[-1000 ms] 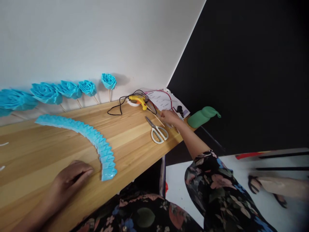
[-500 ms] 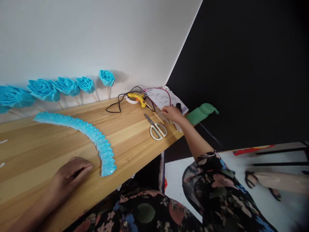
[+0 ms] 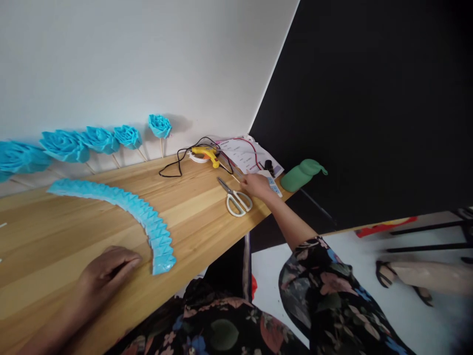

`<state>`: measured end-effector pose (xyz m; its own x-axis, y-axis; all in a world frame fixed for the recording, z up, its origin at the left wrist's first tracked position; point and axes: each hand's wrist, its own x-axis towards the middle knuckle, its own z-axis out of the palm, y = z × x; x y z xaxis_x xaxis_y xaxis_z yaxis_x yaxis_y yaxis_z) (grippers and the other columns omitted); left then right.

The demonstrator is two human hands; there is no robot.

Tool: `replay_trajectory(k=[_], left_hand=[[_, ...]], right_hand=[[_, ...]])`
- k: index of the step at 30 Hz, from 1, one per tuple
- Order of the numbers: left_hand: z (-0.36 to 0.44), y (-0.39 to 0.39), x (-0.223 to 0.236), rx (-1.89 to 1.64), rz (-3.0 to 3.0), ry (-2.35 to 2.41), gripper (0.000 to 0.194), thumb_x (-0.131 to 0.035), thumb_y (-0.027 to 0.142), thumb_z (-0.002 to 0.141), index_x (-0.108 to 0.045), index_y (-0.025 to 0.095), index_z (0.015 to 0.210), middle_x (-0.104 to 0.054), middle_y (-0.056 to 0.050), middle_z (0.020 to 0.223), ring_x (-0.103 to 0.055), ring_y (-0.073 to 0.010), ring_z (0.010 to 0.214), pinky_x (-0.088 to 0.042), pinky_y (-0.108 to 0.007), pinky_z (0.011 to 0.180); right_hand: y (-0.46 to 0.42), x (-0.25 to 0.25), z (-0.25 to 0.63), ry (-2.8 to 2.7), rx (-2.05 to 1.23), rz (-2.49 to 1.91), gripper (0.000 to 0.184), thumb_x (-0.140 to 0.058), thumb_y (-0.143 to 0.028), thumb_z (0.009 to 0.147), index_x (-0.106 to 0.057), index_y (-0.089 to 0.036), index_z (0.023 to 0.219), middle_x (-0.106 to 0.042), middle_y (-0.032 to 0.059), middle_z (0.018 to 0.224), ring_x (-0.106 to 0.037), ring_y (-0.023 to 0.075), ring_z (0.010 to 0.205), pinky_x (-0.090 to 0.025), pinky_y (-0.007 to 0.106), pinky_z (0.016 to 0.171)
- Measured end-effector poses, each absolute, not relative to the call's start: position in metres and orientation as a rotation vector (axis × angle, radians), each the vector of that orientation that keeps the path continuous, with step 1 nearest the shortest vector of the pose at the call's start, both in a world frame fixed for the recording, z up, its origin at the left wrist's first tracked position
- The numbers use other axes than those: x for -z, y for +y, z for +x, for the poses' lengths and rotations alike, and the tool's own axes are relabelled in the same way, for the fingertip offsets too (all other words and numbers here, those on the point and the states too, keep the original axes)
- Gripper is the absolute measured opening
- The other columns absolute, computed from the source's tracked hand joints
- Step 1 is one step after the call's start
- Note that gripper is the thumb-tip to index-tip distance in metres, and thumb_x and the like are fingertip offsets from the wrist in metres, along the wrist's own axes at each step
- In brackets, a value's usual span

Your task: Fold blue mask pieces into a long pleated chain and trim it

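My right hand (image 3: 257,186) is closed at the end of a thin wooden stick (image 3: 231,173), fingers pressed together over its tip. Just below it lie scissors (image 3: 238,202) with white handles. A yellow glue gun (image 3: 207,153) rests beyond the stick, its black cord looped to the left. My left hand (image 3: 113,268) rests loosely curled on the table, with nothing seen in it. Close to its right is a curved, pleated blue strip (image 3: 142,212). Several blue folded flowers on sticks, among them a small rose (image 3: 160,126), lean against the wall.
The wooden table (image 3: 195,222) meets a white wall behind. At its right end are printed papers (image 3: 240,154), a white power strip (image 3: 274,186) and a green bottle (image 3: 301,175). A black panel rises at the right. Another person's feet (image 3: 386,276) show on the floor.
My right hand has come down and to the left, onto the end of the wooden stick, uncovering the power strip. My left hand stays in place. The view has shifted slightly.
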<state>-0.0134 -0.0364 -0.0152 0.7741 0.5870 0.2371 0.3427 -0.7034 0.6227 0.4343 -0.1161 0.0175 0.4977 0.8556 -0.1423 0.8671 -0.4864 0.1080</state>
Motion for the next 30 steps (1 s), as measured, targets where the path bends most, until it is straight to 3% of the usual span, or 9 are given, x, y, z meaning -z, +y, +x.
replay_trajectory(k=[4, 8, 15, 19, 23, 28, 30], left_hand=[[-0.015, -0.034, 0.025, -0.595, 2.306, 0.672, 0.025, -0.055, 0.036, 0.093, -0.068, 0.023, 0.076, -0.070, 0.000, 0.076, -0.065, -0.0154, 0.071, -0.052, -0.023, 0.066], [-0.015, -0.035, 0.025, -0.599, 2.291, 0.676, 0.023, -0.055, 0.035, 0.092, -0.068, 0.025, 0.076, -0.070, 0.001, 0.075, -0.064, -0.0169, 0.070, -0.052, -0.026, 0.066], [-0.014, -0.035, 0.027, -0.643, 2.284, 0.675, 0.019, -0.056, 0.037, 0.091, -0.067, 0.028, 0.077, -0.070, 0.003, 0.075, -0.064, -0.0189, 0.070, -0.053, -0.030, 0.066], [-0.013, -0.035, 0.028, -0.600, 2.349, 0.654, 0.022, -0.055, 0.032, 0.094, -0.068, 0.023, 0.078, -0.071, 0.001, 0.076, -0.064, -0.0159, 0.072, -0.051, -0.028, 0.070], [-0.010, -0.034, 0.022, -0.629, 2.333, 0.634, 0.030, -0.052, 0.032, 0.097, -0.068, 0.017, 0.077, -0.071, -0.002, 0.073, -0.064, -0.0133, 0.069, -0.048, -0.024, 0.070], [-0.014, -0.037, 0.011, -0.666, 2.213, 0.669, 0.035, -0.051, 0.037, 0.098, -0.065, 0.015, 0.075, -0.068, -0.003, 0.070, -0.062, -0.0125, 0.065, -0.047, -0.023, 0.063], [-0.018, -0.045, 0.005, -0.651, 2.212, 0.692, 0.030, -0.052, 0.034, 0.099, -0.067, 0.015, 0.083, -0.071, -0.004, 0.078, -0.064, -0.0131, 0.071, -0.048, -0.024, 0.067]], right_hand=[[-0.125, -0.024, 0.451, 1.627, -0.070, 2.791, 0.031, -0.046, -0.038, 0.097, -0.070, -0.025, 0.112, -0.076, 0.0059, 0.107, -0.068, 0.0214, 0.094, -0.041, 0.028, 0.071], [-0.143, -0.039, 0.477, 1.530, -0.191, 2.927, 0.029, -0.048, -0.037, 0.096, -0.070, -0.024, 0.111, -0.075, 0.0047, 0.107, -0.067, 0.0206, 0.092, -0.040, 0.028, 0.068], [-0.149, -0.030, 0.473, 1.555, -0.124, 2.650, 0.027, -0.052, -0.027, 0.093, -0.072, -0.020, 0.109, -0.074, 0.0098, 0.110, -0.065, 0.0239, 0.102, -0.043, 0.031, 0.080], [-0.138, -0.030, 0.447, 1.734, -0.224, 2.537, 0.030, -0.047, -0.025, 0.096, -0.071, -0.017, 0.113, -0.074, 0.0127, 0.110, -0.065, 0.0259, 0.105, -0.041, 0.035, 0.091], [-0.130, -0.040, 0.395, 2.120, -0.280, 2.508, 0.029, -0.048, -0.029, 0.098, -0.070, -0.018, 0.112, -0.074, 0.0109, 0.105, -0.066, 0.0248, 0.099, -0.043, 0.036, 0.090], [-0.140, -0.025, 0.316, 2.800, 0.016, 2.093, 0.025, -0.049, -0.026, 0.099, -0.070, -0.020, 0.110, -0.074, 0.0087, 0.097, -0.066, 0.0225, 0.090, -0.048, 0.036, 0.080], [-0.149, -0.013, 0.292, 2.947, 0.114, 1.988, 0.025, -0.049, -0.025, 0.099, -0.069, -0.022, 0.114, -0.073, 0.0082, 0.095, -0.065, 0.0219, 0.087, -0.049, 0.037, 0.077]])
